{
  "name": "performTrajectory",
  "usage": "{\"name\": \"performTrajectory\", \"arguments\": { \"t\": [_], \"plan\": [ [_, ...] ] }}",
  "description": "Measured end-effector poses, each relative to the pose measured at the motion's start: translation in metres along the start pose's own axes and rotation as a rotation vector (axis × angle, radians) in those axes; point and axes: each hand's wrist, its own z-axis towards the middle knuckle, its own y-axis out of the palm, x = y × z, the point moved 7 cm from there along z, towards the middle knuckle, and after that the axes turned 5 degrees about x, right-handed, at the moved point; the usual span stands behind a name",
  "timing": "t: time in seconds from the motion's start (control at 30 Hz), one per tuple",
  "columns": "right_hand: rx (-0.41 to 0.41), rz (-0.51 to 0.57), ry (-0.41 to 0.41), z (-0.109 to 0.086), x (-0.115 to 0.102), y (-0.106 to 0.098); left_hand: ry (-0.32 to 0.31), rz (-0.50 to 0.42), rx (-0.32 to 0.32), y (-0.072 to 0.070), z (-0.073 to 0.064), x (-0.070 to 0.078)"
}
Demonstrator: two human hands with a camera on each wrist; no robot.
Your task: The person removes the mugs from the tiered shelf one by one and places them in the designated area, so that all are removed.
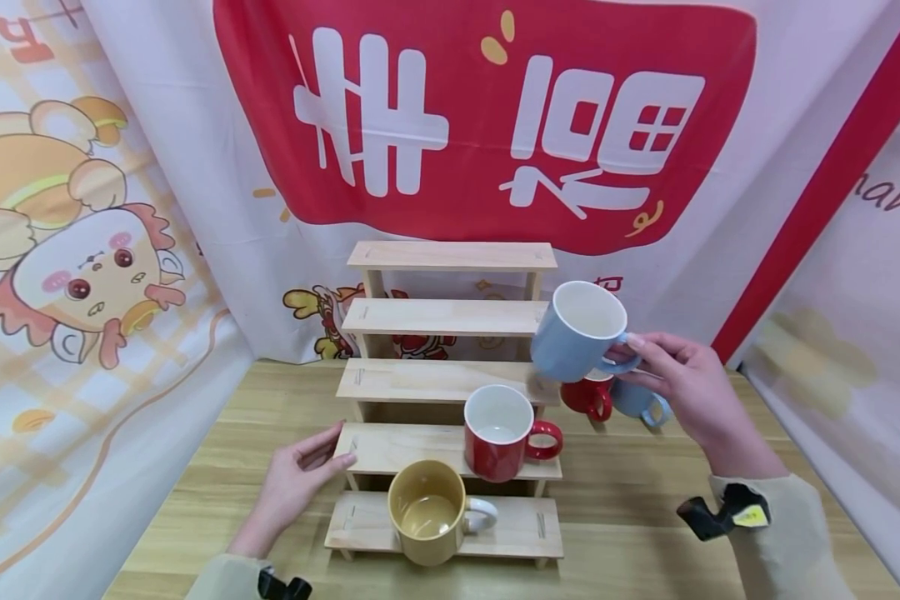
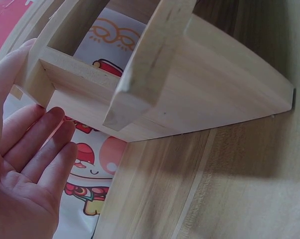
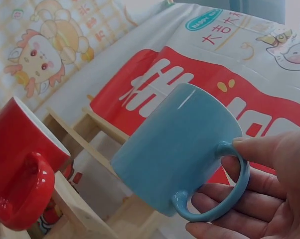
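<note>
My right hand (image 1: 693, 392) holds a light blue mug (image 1: 570, 346) by its handle, raised beside the right end of a stepped wooden shelf (image 1: 405, 446). The mug is slightly tilted, its white inside showing from above. In the right wrist view, thumb and fingers close around the handle of the blue mug (image 3: 175, 149). My left hand (image 1: 296, 483) grips the left end of the second step from the bottom, thumb and fingers on the board. A red mug (image 1: 491, 454) stands on that step. On the lowest step sits a yellow mug (image 1: 423, 533) with a white handle.
Behind the raised mug, right of the shelf, another red mug (image 1: 587, 396) and another blue mug (image 1: 630, 400) are partly hidden on the wooden table (image 1: 630, 517). Printed cloth (image 1: 495, 125) hangs behind the shelf and at both sides. Three upper steps rise toward the back.
</note>
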Motion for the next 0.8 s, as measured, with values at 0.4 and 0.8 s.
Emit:
{"name": "performTrajectory", "arguments": {
  "t": [0.4, 0.8],
  "plan": [
    [-0.011, 0.222, -0.043, -0.011, 0.010, -0.027, 0.004, -0.023, 0.000, 0.000, -0.001, 0.002],
    [0.040, 0.315, -0.048, -0.016, 0.020, -0.056, 0.007, -0.007, -0.002, 0.000, 0.001, 0.000]
  ]
}}
